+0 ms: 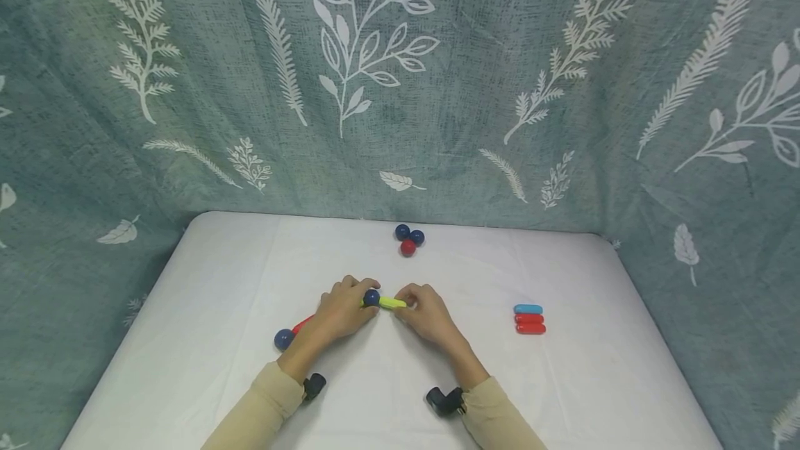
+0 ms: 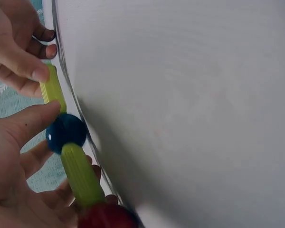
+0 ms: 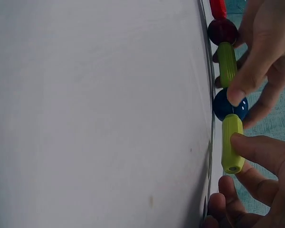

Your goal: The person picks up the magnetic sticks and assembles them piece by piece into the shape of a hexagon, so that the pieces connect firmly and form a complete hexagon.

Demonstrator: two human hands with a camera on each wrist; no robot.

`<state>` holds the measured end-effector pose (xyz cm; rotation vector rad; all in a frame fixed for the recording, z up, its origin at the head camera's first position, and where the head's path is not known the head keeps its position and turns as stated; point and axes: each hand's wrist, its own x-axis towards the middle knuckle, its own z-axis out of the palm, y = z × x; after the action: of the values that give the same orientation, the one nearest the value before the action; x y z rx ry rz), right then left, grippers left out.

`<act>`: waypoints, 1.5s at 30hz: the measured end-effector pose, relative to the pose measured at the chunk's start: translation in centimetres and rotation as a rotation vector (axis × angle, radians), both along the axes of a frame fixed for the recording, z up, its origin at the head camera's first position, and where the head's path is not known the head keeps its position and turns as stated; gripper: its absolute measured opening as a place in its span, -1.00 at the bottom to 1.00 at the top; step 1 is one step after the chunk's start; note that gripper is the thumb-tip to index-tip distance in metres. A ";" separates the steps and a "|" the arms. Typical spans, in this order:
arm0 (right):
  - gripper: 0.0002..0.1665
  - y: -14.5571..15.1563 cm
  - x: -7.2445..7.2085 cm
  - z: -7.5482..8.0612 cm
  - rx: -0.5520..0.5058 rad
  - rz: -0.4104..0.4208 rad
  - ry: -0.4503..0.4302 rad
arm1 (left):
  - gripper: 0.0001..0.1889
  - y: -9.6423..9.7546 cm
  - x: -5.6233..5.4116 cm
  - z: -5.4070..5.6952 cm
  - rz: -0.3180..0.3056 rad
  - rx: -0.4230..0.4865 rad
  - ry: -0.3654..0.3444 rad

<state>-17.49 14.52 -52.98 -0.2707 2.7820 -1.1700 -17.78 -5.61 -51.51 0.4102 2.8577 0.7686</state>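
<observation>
A chain of balls and ribbed rods runs under and past my left hand [image 1: 344,310]. That hand pinches a dark blue ball [image 1: 371,297] between thumb and fingers. My right hand [image 1: 428,314] pinches a yellow-green rod [image 1: 392,303], whose inner end meets the blue ball. Its free end [image 3: 233,169] has a grey round inset. Behind the ball, a second yellow-green rod [image 2: 81,178] leads to a dark red ball [image 3: 223,31]. A red rod [image 1: 303,325] follows, then another dark blue ball [image 1: 284,339] by the left wrist. In the head view my left hand hides the chain's middle.
Two dark blue balls [image 1: 417,237] and a red ball [image 1: 408,248] sit together near the white table's back edge. At the right lie a light blue rod [image 1: 528,309] and two red rods [image 1: 530,329], side by side. A patterned green curtain [image 1: 400,158] hangs behind.
</observation>
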 end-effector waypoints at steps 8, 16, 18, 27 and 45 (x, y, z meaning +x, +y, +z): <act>-0.79 -1.0 -0.3 0.1 -0.005 0.031 0.006 | -0.72 0.5 -0.3 -0.3 -0.049 0.005 0.039; -0.74 -0.3 -1.7 -0.2 0.000 0.003 0.008 | -0.76 0.6 -0.2 -0.3 -0.045 0.002 0.045; -0.74 0.0 -2.5 -0.1 -0.025 -0.045 0.007 | -0.77 0.6 -0.3 -0.3 -0.043 0.003 0.042; -0.65 0.7 -7.0 -0.7 -0.176 -0.345 0.049 | -0.77 0.6 -0.3 -0.2 -0.034 0.016 0.017; -0.40 -1.2 -9.4 -1.5 0.030 -0.547 0.075 | -0.77 0.4 -0.4 -0.3 -0.029 0.011 -0.005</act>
<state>-26.92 13.34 -54.45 0.4921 3.0338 -1.2247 -18.19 -5.19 -51.77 0.4487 2.8375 0.7793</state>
